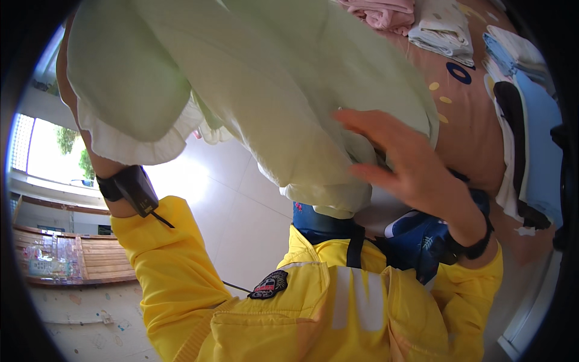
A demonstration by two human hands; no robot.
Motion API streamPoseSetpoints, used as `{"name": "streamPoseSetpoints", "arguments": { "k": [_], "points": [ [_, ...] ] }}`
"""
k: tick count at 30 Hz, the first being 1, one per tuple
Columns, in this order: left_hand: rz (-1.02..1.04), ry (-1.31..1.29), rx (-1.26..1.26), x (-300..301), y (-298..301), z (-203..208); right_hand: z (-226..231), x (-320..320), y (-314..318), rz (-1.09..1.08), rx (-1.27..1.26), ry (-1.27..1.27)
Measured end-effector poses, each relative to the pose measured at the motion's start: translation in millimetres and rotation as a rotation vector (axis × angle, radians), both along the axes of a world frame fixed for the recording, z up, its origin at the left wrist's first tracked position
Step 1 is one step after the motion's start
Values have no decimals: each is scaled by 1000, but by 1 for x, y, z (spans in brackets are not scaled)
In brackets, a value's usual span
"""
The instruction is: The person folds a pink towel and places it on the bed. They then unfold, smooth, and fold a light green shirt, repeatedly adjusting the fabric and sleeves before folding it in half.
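A large pale green cloth garment [283,90] with a white ruffled edge hangs across the upper middle, close to the camera. My left forearm, in a rolled yellow sleeve with a black box strapped at the wrist, reaches up along the left side. The left hand itself does not show; the cloth and the picture's edge hide it. My right hand [416,169] is open, thumb and fingers apart, over the garment's lower right part. Whether its fingertips press on the cloth I cannot tell.
A brown patterned cover [464,139] lies at the right. On it are a folded pink cloth [386,13], a folded white cloth [443,30] and a stack of blue, white and dark clothes [540,139]. A wooden shelf [105,258] stands at the left below a bright window [51,151].
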State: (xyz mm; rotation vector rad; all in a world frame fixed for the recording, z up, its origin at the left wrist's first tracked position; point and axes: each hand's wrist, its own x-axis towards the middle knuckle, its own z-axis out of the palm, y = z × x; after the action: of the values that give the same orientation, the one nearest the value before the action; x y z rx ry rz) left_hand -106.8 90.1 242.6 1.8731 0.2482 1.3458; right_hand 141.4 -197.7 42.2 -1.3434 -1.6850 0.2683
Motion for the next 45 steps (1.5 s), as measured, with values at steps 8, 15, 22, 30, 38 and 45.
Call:
{"name": "streamPoseSetpoints", "arguments": {
  "k": [8, 15, 22, 30, 38, 45],
  "points": [
    [-92, 77, 48, 27, -24, -6, -9, -20, 40, 640, -638, 139],
    [-138, 49, -79, 6, -4, -20, -66, -17, 6, 789, -772, 242],
    [-113, 149, -435, -40, 65, -16, -93, 33, -56, 800, -974, 411],
    [303, 133, -450, -93, 114, -62, -123, 68, -107, 484, -1091, 354],
    [368, 104, -460, -108, 125, -87, -178, 51, -112, 167, -1083, 118],
    [428, 5, -395, -124, 153, -69, -218, 17, -86, -71, -813, 58]
  ]
}}
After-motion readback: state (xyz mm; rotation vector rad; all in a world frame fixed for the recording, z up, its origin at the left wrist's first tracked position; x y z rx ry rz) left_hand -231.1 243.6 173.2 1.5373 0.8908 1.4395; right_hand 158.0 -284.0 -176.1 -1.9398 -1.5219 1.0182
